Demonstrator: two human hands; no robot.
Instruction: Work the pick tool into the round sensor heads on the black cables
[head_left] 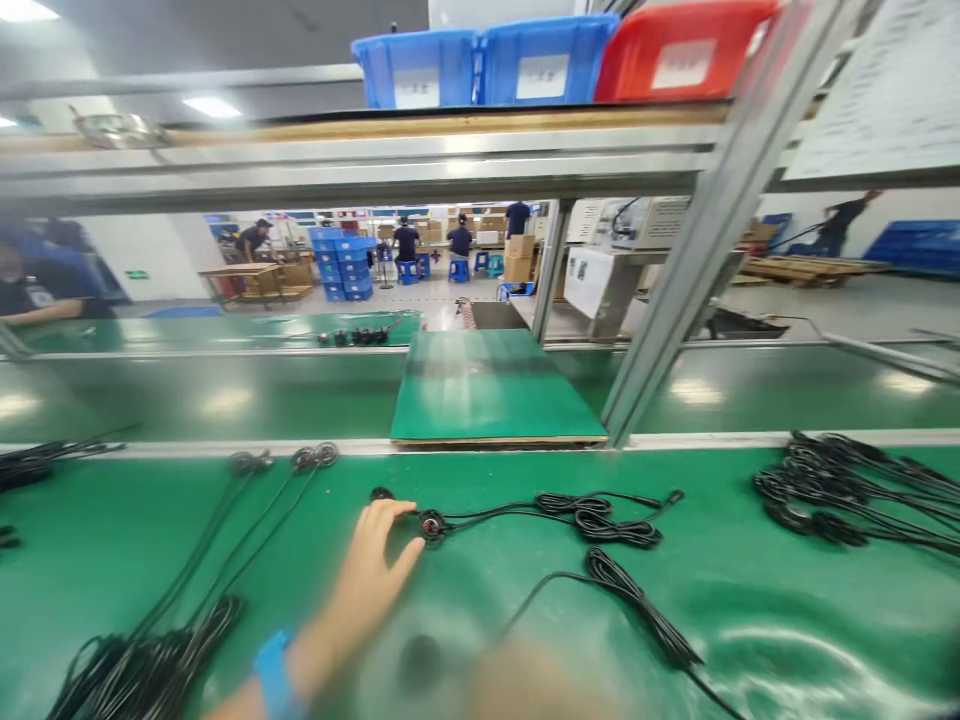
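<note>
My left hand [371, 562], with a blue band on its wrist, reaches over the green table. Its thumb and index finger are spread apart, their tips beside a small round black part [432, 526]. That part sits at the end of a black cable [619, 528], coiled to the right. Another dark round piece [382, 494] shows just beyond the fingers. At the bottom edge my right hand [536, 688] is a blur, its fingers impossible to make out. Nearest it is a second bundled black cable [637, 600], with a loose end trailing left.
Black cables with round ends [172, 640] lie on the left, and a heap of cables [840, 490] on the right. A green board [495, 385] bridges the gap behind. A metal post [675, 230] rises beside it, under a shelf with blue bins [416, 65] and a red bin [682, 50].
</note>
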